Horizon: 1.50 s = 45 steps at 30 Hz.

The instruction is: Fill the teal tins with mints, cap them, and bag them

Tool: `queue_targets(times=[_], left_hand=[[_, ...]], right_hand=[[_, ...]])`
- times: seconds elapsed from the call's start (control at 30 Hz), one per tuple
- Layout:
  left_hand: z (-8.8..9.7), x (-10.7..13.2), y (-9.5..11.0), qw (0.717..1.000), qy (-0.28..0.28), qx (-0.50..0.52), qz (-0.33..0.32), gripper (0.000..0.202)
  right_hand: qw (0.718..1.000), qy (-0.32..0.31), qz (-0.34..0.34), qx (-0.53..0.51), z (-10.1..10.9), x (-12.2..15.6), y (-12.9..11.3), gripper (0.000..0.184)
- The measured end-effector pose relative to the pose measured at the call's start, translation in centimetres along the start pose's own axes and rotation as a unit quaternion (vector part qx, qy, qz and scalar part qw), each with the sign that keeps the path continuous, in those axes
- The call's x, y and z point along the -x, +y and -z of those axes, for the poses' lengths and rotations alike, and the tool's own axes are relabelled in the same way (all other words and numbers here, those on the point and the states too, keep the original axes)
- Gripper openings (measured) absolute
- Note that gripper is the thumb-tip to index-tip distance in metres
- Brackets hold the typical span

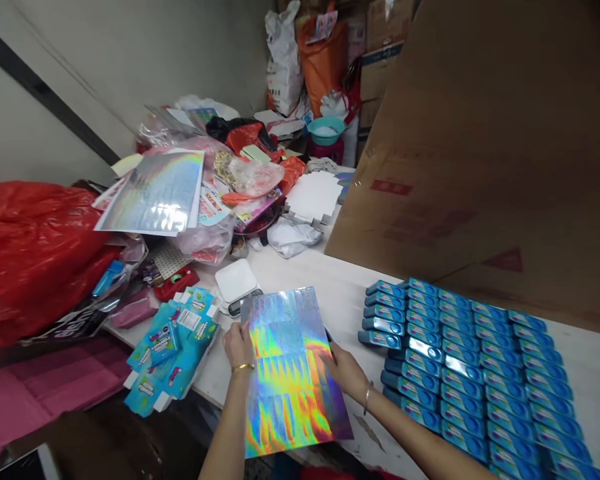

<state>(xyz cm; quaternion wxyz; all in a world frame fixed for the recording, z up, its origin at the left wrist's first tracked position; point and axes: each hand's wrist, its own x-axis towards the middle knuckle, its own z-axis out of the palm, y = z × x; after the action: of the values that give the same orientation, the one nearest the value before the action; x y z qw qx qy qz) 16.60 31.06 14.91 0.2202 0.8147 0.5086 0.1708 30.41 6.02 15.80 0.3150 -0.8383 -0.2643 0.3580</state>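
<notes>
A shiny holographic sheet [285,373] with rainbow reflections hangs tilted over the table's front edge, between my two hands. My left hand [239,345] grips its left edge, and a gold bracelet is on that wrist. On the opposite edge my right hand [347,368] holds the sheet, thumb on top and the other fingers mostly hidden beneath it. To the right stand rows of small blue packs [463,373], set close together. Flat blue printed cartons [173,350] lie in a loose pile at the left, with one small blue box [163,341] on top.
A small white scale [237,279] sits behind the sheet. Plastic bags and more shiny sheets [155,190] are heaped at the back left, beside a big red bag [35,253]. A large cardboard panel [480,153] stands along the back right. White die-cut card [314,195] lies near it.
</notes>
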Motion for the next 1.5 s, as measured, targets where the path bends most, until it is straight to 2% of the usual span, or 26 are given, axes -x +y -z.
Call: queue_targets(times=[0.17, 0.37, 0.47, 0.53, 0.63, 0.73, 0.8, 0.87, 0.93, 0.97, 1.07, 1.1, 1.2, 1.3, 1.4, 1.5], left_hand=[[0.7, -1.1, 0.0, 1.000, 0.002, 0.012, -0.027, 0.035], [1.4, -1.3, 0.9, 0.997, 0.040, 0.062, -0.029, 0.040], [1.9, -1.1, 1.6, 0.994, 0.045, 0.100, -0.012, 0.040], [2.6, -1.1, 2.2, 0.990, 0.028, 0.140, -0.008, 0.040], [4.5, -1.0, 3.4, 0.978, -0.022, 0.206, -0.015, 0.041], [7.0, -0.5, 5.3, 0.962, -0.070, 0.264, -0.027, 0.041], [8.6, 0.1, 6.9, 0.939, -0.100, 0.327, -0.029, 0.038], [10.2, 0.7, 8.6, 0.911, -0.125, 0.391, -0.030, 0.033], [11.8, 1.3, 10.6, 0.891, -0.134, 0.433, -0.040, 0.028], [12.6, 1.5, 11.7, 0.883, -0.135, 0.446, -0.053, 0.029], [15.3, 1.7, 14.8, 0.875, -0.126, 0.450, -0.127, 0.053], [16.1, 1.7, 15.9, 0.879, -0.126, 0.431, -0.163, 0.053], [18.2, 2.2, 18.7, 0.894, -0.132, 0.346, -0.252, 0.034], [19.4, 3.5, 21.4, 0.897, -0.131, 0.313, -0.282, 0.029], [20.1, 5.9, 24.4, 0.894, -0.133, 0.302, -0.304, 0.022], [20.3, 9.1, 27.3, 0.888, -0.148, 0.290, -0.325, 0.014]], right_hand=[[0.999, 0.014, 0.008, -0.037, 0.1, 0.4, 0.1, 0.027], [0.998, -0.001, 0.018, -0.054, 0.5, 1.4, -0.7, 0.048], [0.999, 0.022, 0.032, -0.016, 0.5, 2.0, -0.8, 0.059], [0.997, 0.056, 0.053, 0.029, 1.1, 2.1, -1.5, 0.063], [0.977, 0.131, 0.150, 0.080, 3.5, 1.4, -4.6, 0.064], [0.937, 0.198, 0.267, 0.108, 7.3, -0.1, -10.3, 0.068], [0.909, 0.227, 0.327, 0.119, 9.5, -1.2, -14.3, 0.065], [0.896, 0.209, 0.373, 0.117, 11.2, -1.8, -17.3, 0.048], [0.898, 0.152, 0.399, 0.103, 12.1, -1.7, -19.0, 0.029], [0.901, 0.124, 0.406, 0.093, 12.4, -1.3, -19.3, 0.027], [0.900, 0.082, 0.422, 0.066, 13.4, 0.6, -19.3, 0.026], [0.898, 0.080, 0.427, 0.059, 13.9, 1.5, -19.1, 0.025], [0.888, 0.102, 0.446, 0.043, 15.9, 4.4, -18.6, 0.022], [0.856, 0.161, 0.485, 0.075, 18.0, 7.1, -17.9, 0.030], [0.825, 0.220, 0.505, 0.128, 19.9, 9.9, -16.8, 0.028], [0.821, 0.245, 0.502, 0.115, 21.7, 12.9, -14.9, 0.028]])
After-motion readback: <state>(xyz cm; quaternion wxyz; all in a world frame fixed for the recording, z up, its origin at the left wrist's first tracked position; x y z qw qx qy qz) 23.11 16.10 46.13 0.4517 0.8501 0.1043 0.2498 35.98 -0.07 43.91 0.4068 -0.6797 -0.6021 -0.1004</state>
